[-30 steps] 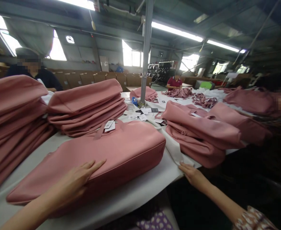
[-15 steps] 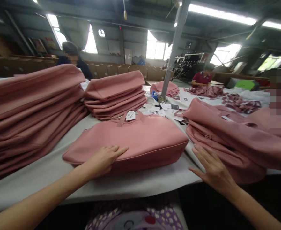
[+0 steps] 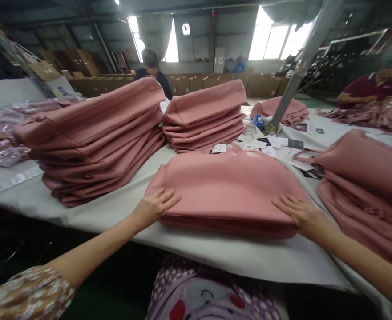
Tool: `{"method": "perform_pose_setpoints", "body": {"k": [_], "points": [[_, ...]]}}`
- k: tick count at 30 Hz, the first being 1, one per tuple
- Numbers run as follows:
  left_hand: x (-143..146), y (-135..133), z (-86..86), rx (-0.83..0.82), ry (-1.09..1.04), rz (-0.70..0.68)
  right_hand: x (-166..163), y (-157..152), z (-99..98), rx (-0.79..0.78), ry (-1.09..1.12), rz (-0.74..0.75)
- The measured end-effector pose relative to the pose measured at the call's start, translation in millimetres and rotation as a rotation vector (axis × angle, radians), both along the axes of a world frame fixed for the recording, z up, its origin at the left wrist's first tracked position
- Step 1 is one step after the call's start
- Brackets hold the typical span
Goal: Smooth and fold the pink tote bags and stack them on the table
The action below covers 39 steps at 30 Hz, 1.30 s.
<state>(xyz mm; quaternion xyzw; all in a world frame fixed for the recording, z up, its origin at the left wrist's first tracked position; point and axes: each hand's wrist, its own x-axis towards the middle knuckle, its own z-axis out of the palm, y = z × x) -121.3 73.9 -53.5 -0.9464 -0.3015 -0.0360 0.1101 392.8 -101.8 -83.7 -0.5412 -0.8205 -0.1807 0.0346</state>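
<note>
A long work table covered in pale cloth is running through a dim workshop with bright windows and cardboard boxes lining the far wall. A tall stack of folded pink bags is sitting on the left of the table, a shorter stack behind the middle, and a loose pile of pink bags on the right; paper tags are lying scattered near a slanted metal post. Two other people are sitting at the far side. A single pink bag is lying flat near the table's front edge. The left hand is resting palm-down on its near left corner, fingers spread; the right hand is pressing flat on its near right corner. Neither hand is closing around anything.
</note>
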Motion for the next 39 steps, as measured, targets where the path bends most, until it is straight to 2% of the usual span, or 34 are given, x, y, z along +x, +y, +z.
{"method": "perform_pose_setpoints", "body": {"k": [3,5,7,12,14,17,21,23,24,26,29,30,32,33,35,39], "points": [[-4,-12,-43.2,0.032,-0.047,0.021,-16,-20,-36.8,0.086,0.018,-0.048],[-7,-18,-52.8,0.076,-0.057,0.032,-22,-28,-50.9,0.107,0.039,-0.083],[-11,-18,-45.8,0.072,-0.056,0.012,-19,-30,-57.5,0.095,0.044,-0.074],[-24,-1,-4.6,-0.004,-0.139,-0.050,11,-14,-55.9,0.102,0.016,0.057],[-28,5,-2.1,0.000,-0.157,-0.062,20,-7,-53.4,0.119,0.003,0.125],[-29,6,-23.1,-0.009,-0.149,-0.059,20,-5,-53.7,0.130,-0.008,0.178],[-27,-2,-64.0,-0.005,-0.165,0.021,1,-17,-62.4,0.113,-0.011,0.005],[-27,-6,-70.1,-0.006,-0.168,0.040,-7,-22,-66.8,0.100,-0.004,-0.054],[-27,-7,-66.8,-0.016,-0.163,0.038,-10,-24,-68.4,0.098,-0.004,-0.060],[-25,-10,-47.8,-0.102,-0.121,0.036,-12,-25,-70.6,0.091,-0.014,-0.066],[-11,-13,-0.8,-0.350,-0.017,0.108,-9,-22,-71.7,0.075,-0.028,-0.086],[-3,-14,14.2,-0.380,-0.014,0.155,-8,-20,-71.6,0.063,-0.026,-0.099],[18,-13,34.6,-0.296,-0.078,0.232,-8,-17,-70.2,0.025,-0.015,-0.131],[29,-11,38.1,-0.231,-0.120,0.250,-9,-17,-69.0,0.000,-0.008,-0.146],[48,-6,30.8,-0.184,-0.144,0.250,-13,-18,-65.5,-0.049,0.017,-0.169],[66,2,-15.3,-0.319,-0.035,0.299,-32,-25,-47.2,-0.183,0.132,-0.243]]}}
